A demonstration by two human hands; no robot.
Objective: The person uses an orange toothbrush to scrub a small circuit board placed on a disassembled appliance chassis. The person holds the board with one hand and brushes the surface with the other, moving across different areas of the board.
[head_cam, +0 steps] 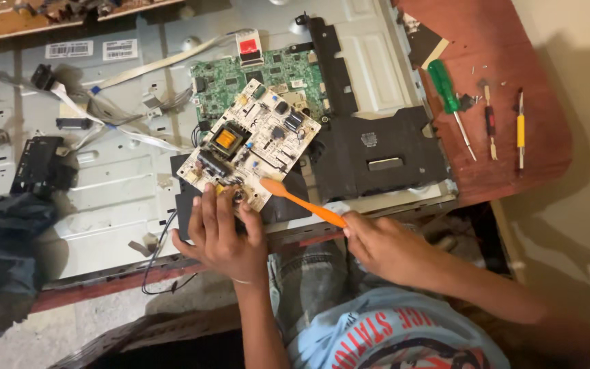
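Your right hand [377, 242] has its grip closed around the handle end of an orange toothbrush [302, 200], and the brush head sits right on the near edge of the pale power board [250, 140]. Your left hand [221, 232] is spread over that same near edge, fingers [209, 203] curled loosely onto the board's corner, pinning it down rather than clamping it. The board lies tilted, a diamond on top of the big grey metal back panel [124, 184], which covers most of the bench [507, 164]. Just behind it, touching at the far corner, is a green circuit board [240, 78] with white flat ribbon cables [138, 68] running off to the left. A black plastic bracket [377, 154] sits to the right of the pale board. Over by the bench's right edge, well apart from your hands, a green-handled screwdriver [445, 89] lies beside two thin tools, one red-and-black [489, 123], one yellow [520, 130]. A dark cloth [1, 253] is bunched at the near left corner.
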